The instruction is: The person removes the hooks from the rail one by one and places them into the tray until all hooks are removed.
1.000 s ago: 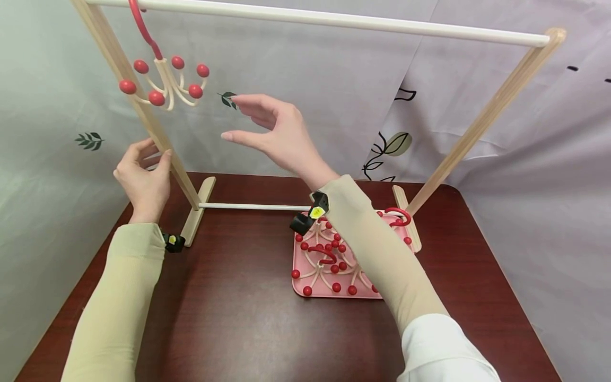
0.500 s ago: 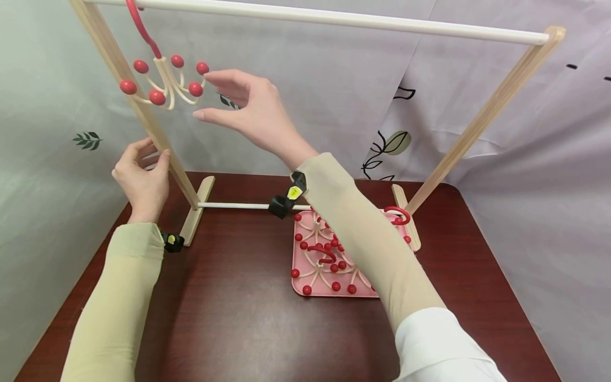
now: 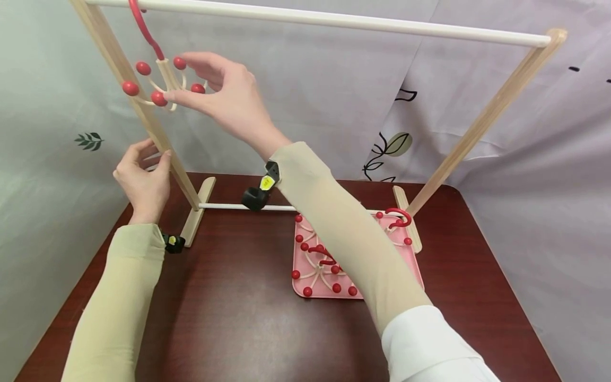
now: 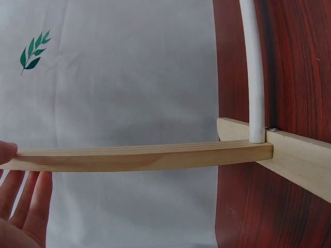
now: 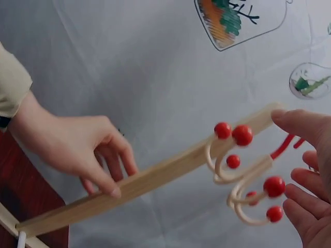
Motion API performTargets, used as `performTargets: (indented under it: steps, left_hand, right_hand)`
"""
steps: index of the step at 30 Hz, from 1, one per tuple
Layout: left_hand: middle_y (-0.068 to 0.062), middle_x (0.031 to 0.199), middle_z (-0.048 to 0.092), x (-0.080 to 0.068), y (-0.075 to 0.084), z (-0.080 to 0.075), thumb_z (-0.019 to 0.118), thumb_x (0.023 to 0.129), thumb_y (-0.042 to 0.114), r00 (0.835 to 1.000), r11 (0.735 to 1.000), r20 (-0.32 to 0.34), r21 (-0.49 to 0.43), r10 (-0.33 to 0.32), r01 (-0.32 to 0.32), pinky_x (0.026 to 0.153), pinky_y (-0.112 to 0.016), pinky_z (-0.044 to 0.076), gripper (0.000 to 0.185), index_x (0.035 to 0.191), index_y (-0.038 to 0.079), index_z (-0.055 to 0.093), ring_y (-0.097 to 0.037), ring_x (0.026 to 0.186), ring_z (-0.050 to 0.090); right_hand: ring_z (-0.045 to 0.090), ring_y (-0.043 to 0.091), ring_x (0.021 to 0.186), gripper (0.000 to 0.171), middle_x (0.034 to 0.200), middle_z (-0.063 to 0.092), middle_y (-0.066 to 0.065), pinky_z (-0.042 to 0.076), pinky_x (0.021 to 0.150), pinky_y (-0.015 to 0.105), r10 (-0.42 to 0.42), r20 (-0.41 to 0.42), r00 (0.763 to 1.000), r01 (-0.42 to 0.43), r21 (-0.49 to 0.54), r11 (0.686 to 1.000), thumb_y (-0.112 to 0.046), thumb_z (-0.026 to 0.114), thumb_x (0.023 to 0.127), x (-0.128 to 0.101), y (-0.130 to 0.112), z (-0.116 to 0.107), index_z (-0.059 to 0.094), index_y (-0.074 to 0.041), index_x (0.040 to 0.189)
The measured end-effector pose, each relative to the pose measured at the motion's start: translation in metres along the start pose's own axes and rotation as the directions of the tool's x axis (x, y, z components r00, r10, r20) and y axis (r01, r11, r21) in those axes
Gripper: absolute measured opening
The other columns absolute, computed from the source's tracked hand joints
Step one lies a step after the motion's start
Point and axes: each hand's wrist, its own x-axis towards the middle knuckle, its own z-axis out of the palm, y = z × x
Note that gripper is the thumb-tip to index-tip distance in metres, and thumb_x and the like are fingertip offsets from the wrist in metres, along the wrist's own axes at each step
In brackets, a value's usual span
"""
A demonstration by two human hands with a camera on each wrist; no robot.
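A pale wooden multi-arm hanger point(image 3: 167, 74) with red ball tips hangs by its red hook from the stand's white top rail point(image 3: 334, 19), near the left end. My right hand point(image 3: 234, 103) is around its right side, thumb in front by a red ball and fingers behind. In the right wrist view, gaps show between the spread fingers point(image 5: 305, 206) and the hanger's stem. My left hand point(image 3: 143, 180) pinches the stand's left wooden post point(image 3: 159, 135) about halfway up. The left wrist view shows that thumb and the fingers on opposite sides of the post point(image 4: 139, 160).
A pink tray point(image 3: 408, 257) on the dark red table point(image 3: 229, 318) holds several more such hangers, partly hidden behind my right forearm. The stand's right post point(image 3: 482, 122) rises behind the tray. A white lower rod point(image 3: 229, 206) joins the two feet. Patterned cloth hangs behind.
My right hand has moved left and up to the hanging hanger, its thumb and fingers now overlapping it. My left hand stays on the post.
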Motion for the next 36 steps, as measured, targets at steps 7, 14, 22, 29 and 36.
performTargets:
  steps: [7, 14, 22, 29, 36]
  left_hand:
    - [0.004, 0.121, 0.072, -0.001, 0.003, 0.001, 0.074, 0.093, 0.033, 1.0, 1.0, 0.016, 0.002, -0.019, 0.019, 0.091, -0.026, 0.055, 0.035, 0.128, 0.028, 0.072, -0.01, 0.101, 0.07]
    - [0.003, 0.121, 0.072, -0.002, 0.004, 0.001, 0.074, 0.094, 0.032, 1.0, 1.0, 0.024, -0.005, -0.019, 0.019, 0.092, -0.029, 0.055, 0.034, 0.128, 0.028, 0.072, -0.01, 0.101, 0.07]
    - [0.004, 0.122, 0.071, -0.003, 0.004, 0.002, 0.073, 0.095, 0.032, 0.999, 1.0, 0.034, 0.002, -0.019, 0.019, 0.093, -0.029, 0.054, 0.034, 0.129, 0.028, 0.071, -0.012, 0.103, 0.07]
    - [0.004, 0.122, 0.072, -0.004, 0.004, 0.002, 0.073, 0.094, 0.032, 0.999, 1.0, 0.035, -0.005, -0.023, 0.023, 0.092, -0.027, 0.055, 0.034, 0.128, 0.027, 0.071, -0.012, 0.102, 0.07]
    - [0.004, 0.121, 0.072, -0.004, 0.004, 0.002, 0.073, 0.095, 0.032, 1.0, 1.0, 0.024, 0.011, -0.008, 0.008, 0.092, -0.027, 0.055, 0.034, 0.128, 0.027, 0.071, -0.011, 0.102, 0.07]
  right_hand:
    - [0.048, -0.015, 0.115, 0.072, 0.133, 0.057, -0.022, 0.034, 0.096, 0.004, 0.01, -0.001, 1.0, -0.01, -0.021, 1.0, -0.027, 0.087, 0.083, 0.012, -0.016, 0.007, 0.055, -0.026, 0.148]
    - [0.047, -0.022, 0.107, 0.07, 0.129, 0.056, -0.031, 0.035, 0.092, 0.004, 0.068, -0.035, 0.997, -0.069, -0.045, 0.997, -0.032, 0.088, 0.082, 0.032, -0.027, 0.016, 0.057, -0.034, 0.145]
    - [0.05, -0.021, 0.103, 0.052, 0.121, 0.062, -0.027, 0.034, 0.09, 0.002, 0.06, -0.111, 0.992, -0.066, -0.049, 0.997, -0.032, 0.084, 0.087, 0.044, -0.029, 0.025, 0.066, -0.031, 0.136]
    - [0.058, -0.014, 0.097, 0.03, 0.11, 0.07, -0.021, 0.034, 0.086, 0.001, -0.011, -0.194, 0.981, -0.017, -0.141, 0.99, -0.03, 0.077, 0.094, 0.047, -0.031, 0.027, 0.074, -0.025, 0.123]
    - [0.061, -0.011, 0.089, 0.024, 0.105, 0.072, -0.02, 0.038, 0.08, 0.003, -0.019, -0.258, 0.966, -0.019, -0.146, 0.989, -0.028, 0.074, 0.096, 0.047, -0.029, 0.023, 0.076, -0.024, 0.12]
